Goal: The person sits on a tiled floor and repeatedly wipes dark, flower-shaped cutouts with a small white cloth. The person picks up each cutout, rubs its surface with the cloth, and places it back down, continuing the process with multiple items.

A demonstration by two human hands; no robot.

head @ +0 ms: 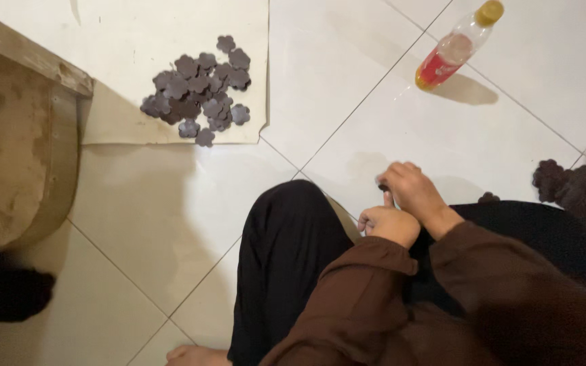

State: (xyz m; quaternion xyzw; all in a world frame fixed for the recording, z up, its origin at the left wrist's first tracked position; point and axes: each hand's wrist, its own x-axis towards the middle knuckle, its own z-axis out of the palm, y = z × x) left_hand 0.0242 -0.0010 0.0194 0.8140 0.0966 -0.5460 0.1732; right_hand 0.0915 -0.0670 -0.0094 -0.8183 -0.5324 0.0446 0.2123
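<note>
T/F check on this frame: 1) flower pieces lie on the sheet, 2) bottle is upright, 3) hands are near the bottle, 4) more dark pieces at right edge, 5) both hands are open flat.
1. The flower pieces lie piled on the sheet. True.
2. The bottle stands upright. False: it lies on its side on the floor tiles.
3. The hands are near the bottle. False: the left hand and right hand are together over the lap, well apart from it.
4. More dark pieces lie at the right edge. True.
5. Both hands are open flat. False: both are curled, fingers closed in.
</note>
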